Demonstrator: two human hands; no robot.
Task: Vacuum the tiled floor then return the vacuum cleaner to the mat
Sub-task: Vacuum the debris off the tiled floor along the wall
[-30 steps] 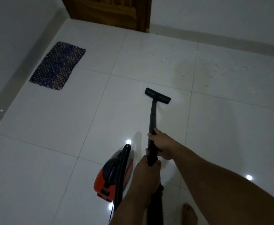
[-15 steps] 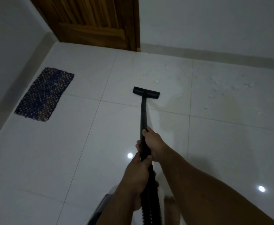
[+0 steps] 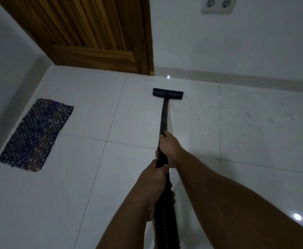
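Observation:
A black vacuum wand (image 3: 163, 119) runs away from me to its flat floor nozzle (image 3: 167, 94), which rests on the white tiled floor (image 3: 71, 186) near the far wall. My right hand (image 3: 169, 147) grips the wand higher up. My left hand (image 3: 154, 178) is closed around it just below, where the ribbed black hose (image 3: 166, 220) begins. The vacuum's body is out of view. A dark blue woven mat (image 3: 36, 134) lies on the floor at the left, by the wall.
White crumbs and specks (image 3: 245, 114) are scattered on the tiles right of the nozzle. A wooden door (image 3: 93, 33) stands at the back, with a double wall socket (image 3: 218, 5) at upper right. Walls close in at the left and the far side.
The nozzle has been pushed forward toward the far wall and door. The view has tilted up, and the red vacuum body seen a second ago has dropped out of the frame.

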